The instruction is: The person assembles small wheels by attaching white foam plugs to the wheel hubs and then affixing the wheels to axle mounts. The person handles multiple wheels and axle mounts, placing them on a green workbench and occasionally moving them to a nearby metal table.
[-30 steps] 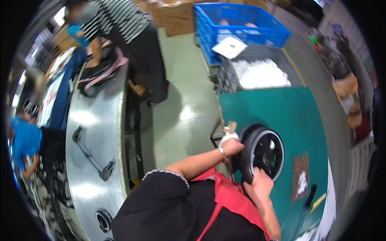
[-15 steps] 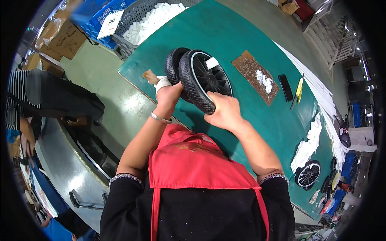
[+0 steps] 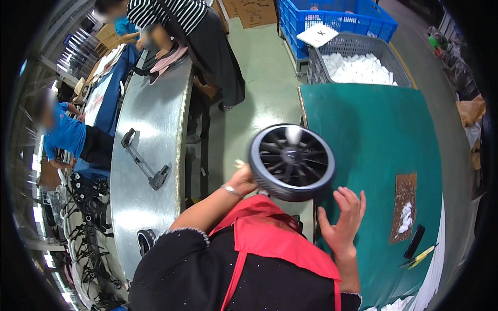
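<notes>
A black spoked wheel [image 3: 275,171] with a grey rim ring and a treaded tyre is in the air, over the gap between two tables. Its face is turned up, and a blurred white piece stands near its hub. My left hand [image 3: 243,180] grips the tyre at its left side; some of the fingers are hidden under it. My right hand [image 3: 342,220] is off the wheel, fingers spread and empty, above the near left edge of the green table [image 3: 373,140]. Any second wheel underneath is hidden from here.
A metal table [image 3: 150,199] at left carries a black bar-shaped part [image 3: 142,163]. Beyond the green table stand a grey crate [image 3: 399,54] of white pieces and a blue crate [image 3: 345,18]. A brown board [image 3: 403,192], phone [image 3: 414,241] and yellow cutter [image 3: 421,257] lie right. People work at far left.
The view has turned left. The wheel has swung off the green table toward the metal table and tipped face up. My right hand has let go of it; my left hand keeps hold.
</notes>
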Motion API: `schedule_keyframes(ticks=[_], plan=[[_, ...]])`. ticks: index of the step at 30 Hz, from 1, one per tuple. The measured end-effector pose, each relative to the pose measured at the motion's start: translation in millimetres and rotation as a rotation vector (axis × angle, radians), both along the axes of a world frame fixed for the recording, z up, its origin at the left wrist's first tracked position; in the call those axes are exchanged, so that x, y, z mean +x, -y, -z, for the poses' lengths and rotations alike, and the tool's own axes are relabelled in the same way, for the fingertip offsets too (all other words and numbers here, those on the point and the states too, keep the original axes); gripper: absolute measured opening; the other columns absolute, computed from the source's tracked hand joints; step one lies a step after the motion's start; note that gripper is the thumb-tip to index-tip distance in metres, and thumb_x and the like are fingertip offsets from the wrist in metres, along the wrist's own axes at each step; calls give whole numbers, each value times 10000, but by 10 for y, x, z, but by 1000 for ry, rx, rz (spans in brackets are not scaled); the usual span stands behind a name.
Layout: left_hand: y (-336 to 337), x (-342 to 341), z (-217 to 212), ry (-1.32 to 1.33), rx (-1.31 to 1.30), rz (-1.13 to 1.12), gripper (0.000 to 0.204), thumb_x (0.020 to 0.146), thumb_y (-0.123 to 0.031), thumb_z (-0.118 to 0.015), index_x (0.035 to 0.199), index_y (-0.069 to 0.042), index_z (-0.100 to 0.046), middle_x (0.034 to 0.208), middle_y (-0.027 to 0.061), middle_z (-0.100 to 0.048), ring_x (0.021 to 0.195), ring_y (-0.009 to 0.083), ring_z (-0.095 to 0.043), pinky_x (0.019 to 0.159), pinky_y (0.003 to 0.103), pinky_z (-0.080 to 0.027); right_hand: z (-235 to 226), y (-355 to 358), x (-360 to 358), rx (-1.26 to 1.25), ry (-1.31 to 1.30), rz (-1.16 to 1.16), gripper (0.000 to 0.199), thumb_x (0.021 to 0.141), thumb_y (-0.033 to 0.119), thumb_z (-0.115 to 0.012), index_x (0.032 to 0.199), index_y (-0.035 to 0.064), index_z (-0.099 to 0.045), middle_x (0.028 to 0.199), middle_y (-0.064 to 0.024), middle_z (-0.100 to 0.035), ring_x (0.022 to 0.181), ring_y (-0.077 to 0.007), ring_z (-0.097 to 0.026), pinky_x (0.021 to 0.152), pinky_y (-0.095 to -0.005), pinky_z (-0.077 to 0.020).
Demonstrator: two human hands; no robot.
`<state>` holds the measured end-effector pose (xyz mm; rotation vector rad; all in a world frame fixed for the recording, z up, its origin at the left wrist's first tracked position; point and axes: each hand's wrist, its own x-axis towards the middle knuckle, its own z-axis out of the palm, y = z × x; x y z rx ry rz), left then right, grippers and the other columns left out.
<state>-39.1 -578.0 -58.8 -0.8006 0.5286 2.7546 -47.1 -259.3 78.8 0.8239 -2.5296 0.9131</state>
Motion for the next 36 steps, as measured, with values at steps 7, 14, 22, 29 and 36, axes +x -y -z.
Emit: schedule_keyframes(ticks=[7,14,22,29,36], plan=[[2168,738,355,83,-52,-509,317,971,-275,-539,1154,-36,-638,1124,147,-707,1035,323,-680,910,483,-559,714,317,304,-11,417,188,443,771,100,-736,1187,49,-592,1093,-125,-637,1052,-306,-610,982,-430,-436],[5070,726,1292,58,-389,-959,301,881,-289,-681,1108,-91,-668,1094,59,-714,979,255,-670,868,390,-541,769,1467,356,46,649,30,278,817,165,-700,1086,104,-667,942,-81,-684,884,-279,-669,775,-380,-510],[4354,2,1848,380,-258,-464,229,932,-168,-527,992,52,-551,1072,213,-625,1085,347,-619,1013,433,-538,700,1769,746,107,776,176,307,893,236,-572,1177,130,-619,1124,-94,-666,1085,-295,-625,952,-439,-477],[1918,-374,1872,101,-69,973,137,893,-228,-553,915,-93,-545,911,67,-622,881,258,-583,788,406,-498,966,1510,1543,84,914,342,271,923,258,-557,1156,128,-608,1114,-106,-661,1068,-305,-626,937,-460,-466],[-347,-263,796,-328,-565,1523,314,934,-226,-642,1211,-92,-579,1058,132,-680,914,295,-657,808,407,-509,1294,866,2868,-183,781,885,279,935,289,-567,1150,113,-598,1107,-124,-662,1047,-332,-632,916,-454,-491]])
